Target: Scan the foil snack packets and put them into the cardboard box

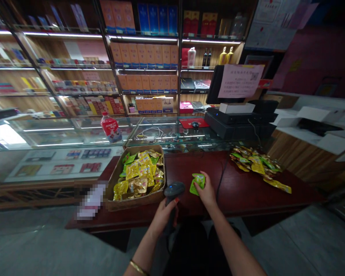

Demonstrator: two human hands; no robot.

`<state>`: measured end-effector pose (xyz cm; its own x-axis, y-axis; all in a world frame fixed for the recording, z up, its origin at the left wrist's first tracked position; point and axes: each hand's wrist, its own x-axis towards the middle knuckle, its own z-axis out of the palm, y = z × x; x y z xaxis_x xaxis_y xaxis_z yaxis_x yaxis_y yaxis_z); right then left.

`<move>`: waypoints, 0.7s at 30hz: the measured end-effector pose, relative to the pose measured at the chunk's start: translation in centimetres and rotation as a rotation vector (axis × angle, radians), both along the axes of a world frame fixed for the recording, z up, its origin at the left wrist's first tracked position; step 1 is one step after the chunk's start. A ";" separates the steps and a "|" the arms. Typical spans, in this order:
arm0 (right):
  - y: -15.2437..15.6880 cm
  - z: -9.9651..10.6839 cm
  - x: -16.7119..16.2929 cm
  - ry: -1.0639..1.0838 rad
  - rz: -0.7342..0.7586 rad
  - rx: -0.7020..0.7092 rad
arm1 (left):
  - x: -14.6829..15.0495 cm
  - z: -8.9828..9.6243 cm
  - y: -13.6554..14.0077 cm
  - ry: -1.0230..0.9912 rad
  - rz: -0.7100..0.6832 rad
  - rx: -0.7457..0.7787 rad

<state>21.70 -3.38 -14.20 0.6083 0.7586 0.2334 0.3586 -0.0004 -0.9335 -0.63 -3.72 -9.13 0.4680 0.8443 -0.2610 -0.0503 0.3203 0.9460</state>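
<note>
A dark handheld barcode scanner [174, 188] is gripped by its handle in my left hand [165, 215], its head tilted over the table toward the right. My right hand [207, 191] pinches a small green snack packet [197, 184] just above the dark red table, thumb across its front. Left of the scanner stands an open cardboard box [123, 205] filled with yellow, gold and green packets [140, 168]. A loose pile of similar packets [254, 161] lies at the table's right side, and one yellow packet [278, 185] sits at its near edge.
Behind the dark red table [186, 165] runs a glass display counter [169, 132] with a red-labelled bottle [111, 127], a white cable [150, 134], a mouse [195, 125] and a cash register terminal [232, 119]. A black cord [220, 178] crosses the table right of my right hand.
</note>
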 end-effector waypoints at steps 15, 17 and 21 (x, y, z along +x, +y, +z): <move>-0.5 0.6 -0.9 -0.142 0.113 0.060 | 2.4 4.8 -1.7 0.051 -0.120 0.023; -0.5 0.5 -0.9 -0.130 0.081 0.005 | 2.5 4.9 -1.7 0.065 -0.120 0.022; -0.5 0.4 -0.9 -0.143 0.062 -0.051 | 2.5 4.9 -1.7 0.078 -0.114 0.029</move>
